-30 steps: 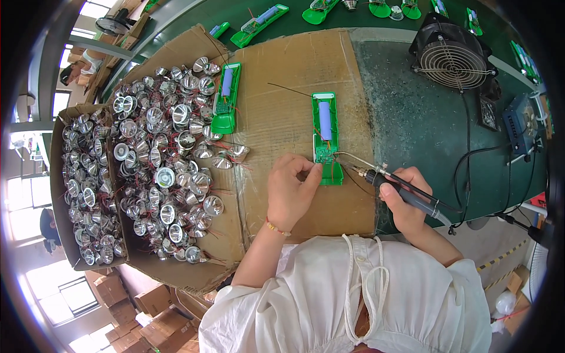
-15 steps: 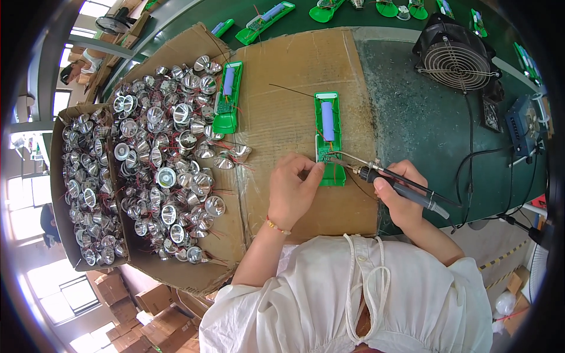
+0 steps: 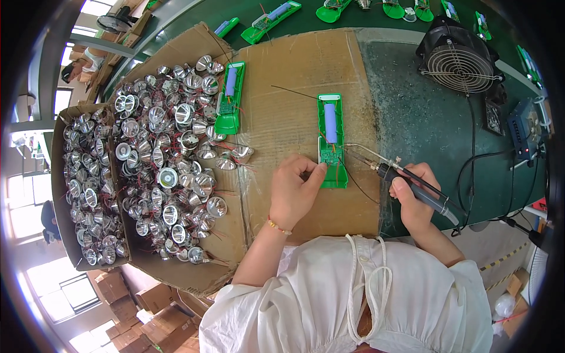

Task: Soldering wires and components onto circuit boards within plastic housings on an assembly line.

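A green plastic housing [image 3: 334,179] lies on the cardboard sheet in front of me, with a purple cylindrical battery cell [image 3: 330,123] and a green circuit board [image 3: 329,156] in it. My left hand [image 3: 296,185] is at the board's lower left edge, thumb and forefinger pinched together; whatever is between them is hidden. In my right hand [image 3: 415,197] is a soldering iron [image 3: 406,182], with a thin metal tube [image 3: 376,152] fixed alongside it. The iron's tip is just right of the housing, apart from the board. Thin red and black wires run from the board.
Cardboard boxes full of silver reflector cups [image 3: 168,176] stand at the left. A second green housing [image 3: 228,120] rests against them. A black fan with a wire guard [image 3: 459,69] and a blue soldering station [image 3: 521,132] sit at the right. More green housings [image 3: 271,22] line the far side.
My right hand has drawn the soldering iron to the right, off the circuit board. My left hand keeps its pinch beside the board. The view has shifted slightly.
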A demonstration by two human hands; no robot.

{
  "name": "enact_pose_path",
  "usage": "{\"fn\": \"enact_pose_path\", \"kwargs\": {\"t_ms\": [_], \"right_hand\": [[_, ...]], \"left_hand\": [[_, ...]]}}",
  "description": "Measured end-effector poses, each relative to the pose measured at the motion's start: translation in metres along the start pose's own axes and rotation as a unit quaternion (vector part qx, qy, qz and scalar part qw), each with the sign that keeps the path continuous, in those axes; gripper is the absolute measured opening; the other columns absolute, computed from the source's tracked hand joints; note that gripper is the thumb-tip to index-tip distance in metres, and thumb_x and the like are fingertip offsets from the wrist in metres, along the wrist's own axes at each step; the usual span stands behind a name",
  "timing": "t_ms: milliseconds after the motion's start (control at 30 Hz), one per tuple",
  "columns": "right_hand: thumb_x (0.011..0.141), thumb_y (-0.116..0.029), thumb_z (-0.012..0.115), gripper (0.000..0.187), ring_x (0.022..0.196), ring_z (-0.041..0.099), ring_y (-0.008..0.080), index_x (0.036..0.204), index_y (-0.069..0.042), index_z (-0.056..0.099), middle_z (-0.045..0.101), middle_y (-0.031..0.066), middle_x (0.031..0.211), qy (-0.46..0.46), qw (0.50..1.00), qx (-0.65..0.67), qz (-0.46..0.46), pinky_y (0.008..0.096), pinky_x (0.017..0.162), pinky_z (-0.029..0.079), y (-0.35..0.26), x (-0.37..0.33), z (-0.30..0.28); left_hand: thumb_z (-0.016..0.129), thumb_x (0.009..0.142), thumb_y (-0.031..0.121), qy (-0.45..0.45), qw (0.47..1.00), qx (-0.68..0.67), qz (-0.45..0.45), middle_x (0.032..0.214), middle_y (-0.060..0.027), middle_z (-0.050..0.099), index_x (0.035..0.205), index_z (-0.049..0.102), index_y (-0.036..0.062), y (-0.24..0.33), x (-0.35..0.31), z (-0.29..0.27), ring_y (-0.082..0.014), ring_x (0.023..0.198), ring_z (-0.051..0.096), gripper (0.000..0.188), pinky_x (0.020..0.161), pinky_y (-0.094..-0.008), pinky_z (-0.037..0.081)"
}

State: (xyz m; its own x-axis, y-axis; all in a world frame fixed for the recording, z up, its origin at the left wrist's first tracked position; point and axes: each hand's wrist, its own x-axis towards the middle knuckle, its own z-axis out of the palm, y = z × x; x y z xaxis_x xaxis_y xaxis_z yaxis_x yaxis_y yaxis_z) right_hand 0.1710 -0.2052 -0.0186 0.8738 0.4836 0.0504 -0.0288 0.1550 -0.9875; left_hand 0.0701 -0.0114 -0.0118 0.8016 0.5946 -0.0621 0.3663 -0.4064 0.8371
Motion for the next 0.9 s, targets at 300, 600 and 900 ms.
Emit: {"fn": "enact_pose_path", "kwargs": {"t_ms": [300, 600, 900], "right_hand": [[0.078, -0.006, 0.064, 0.014, 0.061, 0.053, 0.0075, 0.082, 0.000, 0.051, 0.056, 0.0060, 0.072, 0.021, 1.000, -0.011, 0.000, 0.0202, 0.054, 0.042, 0.002, 0.005, -0.013], [0.077, -0.002, 0.064, 0.013, 0.059, 0.052, 0.0067, 0.080, -0.001, 0.051, 0.056, 0.0041, 0.070, 0.060, 0.998, 0.001, 0.003, 0.0200, 0.053, 0.041, 0.006, 0.023, -0.033], [0.075, -0.005, 0.067, 0.016, 0.064, 0.048, 0.0044, 0.079, -0.003, 0.052, 0.056, 0.0007, 0.072, 0.063, 0.994, -0.010, 0.089, 0.0201, 0.057, 0.041, 0.010, 0.024, -0.037]], "left_hand": [[0.066, 0.076, 0.014, -0.032, 0.998, -0.007, -0.047, 0.066, -0.0097, 0.060, 0.074, 0.061, 0.0003, 0.015, 0.000, -0.010, -0.0191, 0.056, 0.058, 0.015, 0.053, -0.0277, 0.045], [0.060, 0.075, 0.018, -0.046, 0.990, 0.129, 0.013, 0.062, -0.0146, 0.060, 0.076, 0.064, 0.0031, 0.022, 0.047, -0.009, -0.0295, 0.057, 0.060, 0.015, 0.052, -0.0346, 0.046], [0.056, 0.076, 0.020, 0.074, 0.893, 0.434, 0.090, 0.079, -0.0148, 0.064, 0.081, 0.066, 0.0096, 0.063, 0.298, -0.009, -0.0324, 0.079, 0.062, 0.015, 0.068, -0.0409, 0.050]]}}
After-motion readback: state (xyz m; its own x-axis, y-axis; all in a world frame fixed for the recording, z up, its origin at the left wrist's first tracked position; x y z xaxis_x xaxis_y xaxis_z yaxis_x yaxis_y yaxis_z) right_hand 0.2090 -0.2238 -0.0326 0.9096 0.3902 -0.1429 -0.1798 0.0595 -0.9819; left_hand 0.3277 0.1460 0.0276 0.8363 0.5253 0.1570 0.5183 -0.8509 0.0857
